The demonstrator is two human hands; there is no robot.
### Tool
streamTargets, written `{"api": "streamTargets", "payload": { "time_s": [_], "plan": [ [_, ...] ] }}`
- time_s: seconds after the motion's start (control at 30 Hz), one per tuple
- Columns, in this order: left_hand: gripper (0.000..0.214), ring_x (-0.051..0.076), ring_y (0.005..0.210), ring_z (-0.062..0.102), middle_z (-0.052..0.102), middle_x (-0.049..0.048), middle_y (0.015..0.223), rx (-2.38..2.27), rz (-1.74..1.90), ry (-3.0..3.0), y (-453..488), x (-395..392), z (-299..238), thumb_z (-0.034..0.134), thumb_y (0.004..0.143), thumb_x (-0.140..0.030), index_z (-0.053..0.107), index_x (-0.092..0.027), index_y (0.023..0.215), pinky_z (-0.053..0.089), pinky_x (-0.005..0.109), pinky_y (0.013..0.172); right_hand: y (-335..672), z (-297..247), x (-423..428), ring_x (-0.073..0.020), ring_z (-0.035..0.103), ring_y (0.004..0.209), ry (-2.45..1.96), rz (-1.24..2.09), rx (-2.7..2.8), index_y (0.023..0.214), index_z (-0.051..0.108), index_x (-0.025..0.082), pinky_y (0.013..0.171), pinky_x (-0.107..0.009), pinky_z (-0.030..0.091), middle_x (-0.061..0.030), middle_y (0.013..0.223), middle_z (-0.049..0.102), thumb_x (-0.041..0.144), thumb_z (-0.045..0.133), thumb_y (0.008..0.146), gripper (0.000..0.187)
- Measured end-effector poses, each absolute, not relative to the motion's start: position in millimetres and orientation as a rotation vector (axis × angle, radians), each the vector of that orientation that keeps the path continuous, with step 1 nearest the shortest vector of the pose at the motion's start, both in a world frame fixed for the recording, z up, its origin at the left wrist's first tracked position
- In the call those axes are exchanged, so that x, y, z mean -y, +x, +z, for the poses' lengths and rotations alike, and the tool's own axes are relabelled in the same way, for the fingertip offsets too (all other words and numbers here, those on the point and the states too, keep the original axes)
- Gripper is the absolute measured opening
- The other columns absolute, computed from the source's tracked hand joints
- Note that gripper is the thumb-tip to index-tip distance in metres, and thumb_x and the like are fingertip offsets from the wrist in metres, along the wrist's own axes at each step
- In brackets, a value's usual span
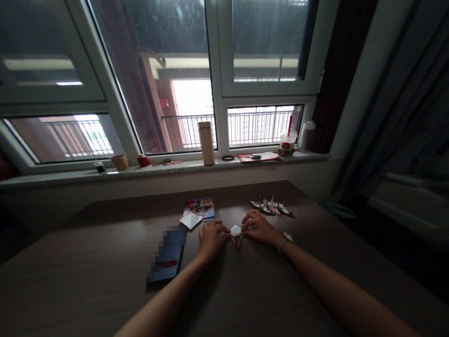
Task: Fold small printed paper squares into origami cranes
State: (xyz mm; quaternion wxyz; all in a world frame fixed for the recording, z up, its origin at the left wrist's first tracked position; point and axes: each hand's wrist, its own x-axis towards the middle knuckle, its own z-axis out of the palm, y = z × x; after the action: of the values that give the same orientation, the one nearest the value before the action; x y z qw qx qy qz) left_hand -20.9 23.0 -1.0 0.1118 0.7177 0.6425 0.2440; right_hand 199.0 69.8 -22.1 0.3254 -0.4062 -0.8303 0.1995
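A small folded paper piece [236, 235], white with coloured print, lies on the dark wooden table [87, 262]. My left hand [211, 236] presses its left side with curled fingers. My right hand [257, 227] pinches its right side; a bracelet sits on that wrist. Just beyond my right hand lie several finished folded paper cranes [271, 207]. Beyond my left hand is a stack of printed paper [200, 208] with a white folded square [191, 220] on it.
A dark phone [167, 256] lies left of my left arm. The windowsill [52, 177] holds a tall flask [206, 142], a drink cup with a red straw [288, 139], small cups, scissors and papers. A curtain hangs at the right.
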Motion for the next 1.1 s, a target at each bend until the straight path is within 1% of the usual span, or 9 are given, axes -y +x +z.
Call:
{"api": "streamTargets", "payload": {
  "time_s": [0.1, 0.23, 0.37, 0.47, 0.53, 0.8, 0.87, 1.0, 1.1],
  "plan": [
    [0.014, 0.027, 0.121, 0.050, 0.063, 0.0013, 0.128, -1.864, 0.668, 2.162, -25, -25, -1, 0.067, 0.081, -0.033, 0.078, -0.032, 0.090, 0.032, 0.047, 0.107, 199, -20, -68, -0.0253, 0.046, 0.117, -1.108, 0.536, 2.168, 0.075, 0.076, 0.026, 0.107, -0.043, 0.027, -0.0027, 0.103, 0.068, 0.034, 0.073, 0.078, 0.009],
    [0.019, 0.027, 0.121, 0.050, 0.063, 0.0016, 0.127, -1.864, 0.681, 2.194, -23, -27, -1, 0.061, 0.086, -0.039, 0.077, -0.029, 0.085, 0.033, 0.046, 0.106, 190, -18, -64, -0.0242, 0.049, 0.111, -1.209, 0.518, 2.127, 0.077, 0.074, 0.023, 0.103, -0.040, 0.030, -0.0037, 0.099, 0.068, 0.036, 0.069, 0.080, 0.014],
    [0.015, 0.027, 0.121, 0.050, 0.062, 0.0012, 0.127, -1.880, 0.695, 2.201, -17, -27, -1, 0.064, 0.082, -0.039, 0.075, -0.029, 0.087, 0.031, 0.047, 0.106, 178, -17, -59, -0.0246, 0.048, 0.110, -1.348, 0.468, 2.069, 0.085, 0.073, 0.021, 0.100, -0.038, 0.032, -0.0060, 0.104, 0.064, 0.036, 0.070, 0.079, 0.016],
    [0.017, 0.027, 0.122, 0.049, 0.061, 0.0006, 0.129, -1.868, 0.687, 2.197, -15, -26, 1, 0.066, 0.080, -0.037, 0.075, -0.032, 0.094, 0.029, 0.047, 0.108, 174, -16, -57, -0.0247, 0.047, 0.110, -1.417, 0.474, 2.056, 0.087, 0.073, 0.022, 0.100, -0.037, 0.032, -0.0056, 0.105, 0.062, 0.035, 0.069, 0.079, 0.016],
    [0.017, 0.027, 0.123, 0.049, 0.060, 0.0005, 0.130, -1.874, 0.672, 2.181, -13, -27, 1, 0.066, 0.080, -0.037, 0.075, -0.033, 0.095, 0.028, 0.048, 0.109, 172, -16, -58, -0.0246, 0.047, 0.110, -1.447, 0.485, 2.041, 0.087, 0.073, 0.022, 0.099, -0.036, 0.032, -0.0052, 0.105, 0.062, 0.036, 0.069, 0.079, 0.016],
    [0.016, 0.029, 0.124, 0.047, 0.059, 0.0024, 0.132, -1.906, 0.679, 2.148, -6, -33, -1, 0.061, 0.084, -0.041, 0.071, -0.027, 0.085, 0.021, 0.062, 0.109, 168, -17, -61, -0.0244, 0.046, 0.109, -1.517, 0.479, 2.005, 0.082, 0.073, 0.023, 0.096, -0.035, 0.032, -0.0052, 0.107, 0.061, 0.043, 0.067, 0.081, 0.022],
    [0.016, 0.029, 0.123, 0.047, 0.059, 0.0015, 0.132, -1.900, 0.686, 2.140, -6, -34, -2, 0.062, 0.084, -0.042, 0.071, -0.029, 0.086, 0.020, 0.062, 0.109, 168, -16, -61, -0.0242, 0.046, 0.109, -1.523, 0.488, 2.011, 0.082, 0.073, 0.023, 0.096, -0.035, 0.031, -0.0051, 0.107, 0.061, 0.045, 0.068, 0.080, 0.022],
    [0.019, 0.028, 0.124, 0.046, 0.057, -0.0012, 0.134, -1.895, 0.703, 2.126, -7, -35, -4, 0.063, 0.083, -0.045, 0.071, -0.037, 0.097, 0.018, 0.061, 0.109, 169, -13, -61, -0.0243, 0.046, 0.110, -1.544, 0.504, 2.023, 0.085, 0.074, 0.024, 0.096, -0.035, 0.031, -0.0048, 0.106, 0.061, 0.045, 0.070, 0.078, 0.022],
    [0.019, 0.029, 0.125, 0.045, 0.057, -0.0016, 0.135, -1.901, 0.665, 2.135, -7, -35, -4, 0.061, 0.083, -0.045, 0.073, -0.038, 0.096, 0.018, 0.060, 0.110, 170, -12, -61, -0.0245, 0.045, 0.111, -1.541, 0.502, 2.028, 0.087, 0.074, 0.025, 0.096, -0.035, 0.031, -0.0044, 0.106, 0.061, 0.043, 0.071, 0.077, 0.021]
  ]
}}
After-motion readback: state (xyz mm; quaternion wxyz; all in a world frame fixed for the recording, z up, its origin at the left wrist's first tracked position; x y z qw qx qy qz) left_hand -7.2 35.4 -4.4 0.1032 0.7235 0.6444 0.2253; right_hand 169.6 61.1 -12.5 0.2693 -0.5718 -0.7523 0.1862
